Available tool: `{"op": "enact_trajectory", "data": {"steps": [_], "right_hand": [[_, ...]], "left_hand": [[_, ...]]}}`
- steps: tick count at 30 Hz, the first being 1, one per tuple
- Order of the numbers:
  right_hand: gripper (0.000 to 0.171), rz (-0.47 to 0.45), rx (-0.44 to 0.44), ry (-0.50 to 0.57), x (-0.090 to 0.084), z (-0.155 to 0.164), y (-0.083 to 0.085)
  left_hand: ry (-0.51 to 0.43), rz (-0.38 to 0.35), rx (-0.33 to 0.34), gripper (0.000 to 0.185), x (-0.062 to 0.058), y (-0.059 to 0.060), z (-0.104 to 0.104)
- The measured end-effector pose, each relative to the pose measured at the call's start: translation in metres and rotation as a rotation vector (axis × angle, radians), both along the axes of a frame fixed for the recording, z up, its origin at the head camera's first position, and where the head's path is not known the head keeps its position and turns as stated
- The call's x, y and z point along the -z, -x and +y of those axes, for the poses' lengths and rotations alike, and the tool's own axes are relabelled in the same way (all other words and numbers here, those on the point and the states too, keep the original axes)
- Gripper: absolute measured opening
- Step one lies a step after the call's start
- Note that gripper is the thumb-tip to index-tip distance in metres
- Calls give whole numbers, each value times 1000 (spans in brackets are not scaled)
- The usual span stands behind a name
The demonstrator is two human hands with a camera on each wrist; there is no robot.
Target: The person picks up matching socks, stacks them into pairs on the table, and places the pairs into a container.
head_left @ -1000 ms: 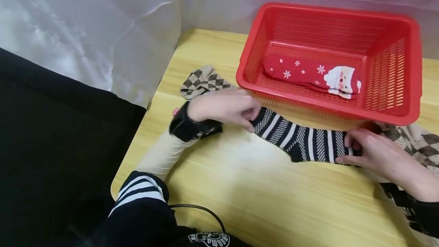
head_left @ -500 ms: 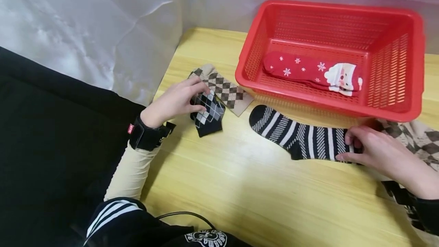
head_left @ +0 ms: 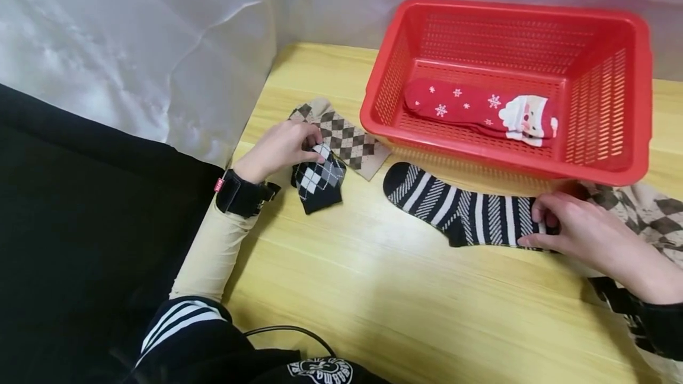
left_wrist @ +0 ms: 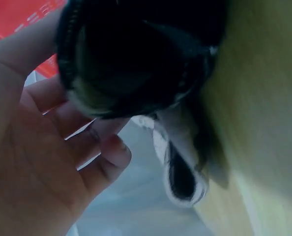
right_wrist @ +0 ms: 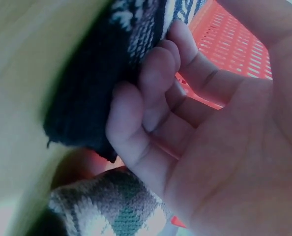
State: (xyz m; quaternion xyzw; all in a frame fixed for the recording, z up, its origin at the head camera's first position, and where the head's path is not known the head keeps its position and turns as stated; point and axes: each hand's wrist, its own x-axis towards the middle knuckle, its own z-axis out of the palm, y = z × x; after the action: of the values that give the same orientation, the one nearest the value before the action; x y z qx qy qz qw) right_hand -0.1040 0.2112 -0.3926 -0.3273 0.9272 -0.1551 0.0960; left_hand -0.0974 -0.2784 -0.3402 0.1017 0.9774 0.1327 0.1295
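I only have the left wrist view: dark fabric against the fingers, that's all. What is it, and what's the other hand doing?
Observer: A black argyle sock; the left hand grips its top, beside a beige argyle sock.
Operator: And the right hand?
Observer: The right hand pinches the cuff of a black and white striped sock that lies flat on the table.
Operator: That red thing at my frame edge?
Observer: A red basket; a red Santa sock lies inside.
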Motion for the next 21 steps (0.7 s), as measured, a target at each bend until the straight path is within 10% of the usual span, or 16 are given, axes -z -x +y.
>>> {"op": "enact_trajectory", "data": {"steps": [21], "right_hand": [[44,-35,11,-5,-4,0,0]], "left_hand": [[-390,-131,49,17,-24,-7,-13]]}}
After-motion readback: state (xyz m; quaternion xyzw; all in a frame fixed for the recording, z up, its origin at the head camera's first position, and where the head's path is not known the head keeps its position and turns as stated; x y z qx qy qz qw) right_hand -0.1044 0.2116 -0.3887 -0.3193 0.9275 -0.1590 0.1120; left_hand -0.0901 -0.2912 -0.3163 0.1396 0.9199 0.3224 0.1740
